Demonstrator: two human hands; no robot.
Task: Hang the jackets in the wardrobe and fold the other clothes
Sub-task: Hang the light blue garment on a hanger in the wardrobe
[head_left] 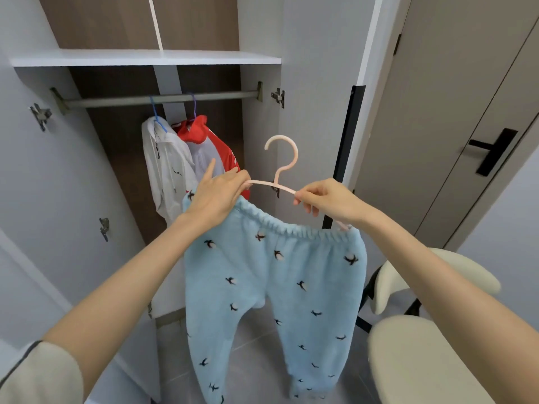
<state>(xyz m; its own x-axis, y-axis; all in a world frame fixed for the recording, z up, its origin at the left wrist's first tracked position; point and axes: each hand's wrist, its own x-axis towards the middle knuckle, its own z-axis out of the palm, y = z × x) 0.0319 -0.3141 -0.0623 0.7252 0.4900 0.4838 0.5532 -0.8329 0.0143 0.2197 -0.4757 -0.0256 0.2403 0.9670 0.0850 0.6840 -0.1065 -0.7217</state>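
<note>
Light blue fleece trousers [271, 290] with small dark bird prints hang by their elastic waistband from a pale pink hanger [284, 167], held up in front of the open wardrobe. My left hand [217, 191] pinches the hanger's left arm at the waistband, index finger raised. My right hand [326, 199] grips the hanger's right arm. Inside the wardrobe a white jacket [167, 170] and a red and white jacket [210, 141] hang from the rail [122, 101].
A white shelf [145, 57] tops the wardrobe opening. The wardrobe doors stand open, left [43, 185] and right [309, 112]. A cream stool [423, 360] stands at lower right. A grey room door with a black handle [493, 151] is at right.
</note>
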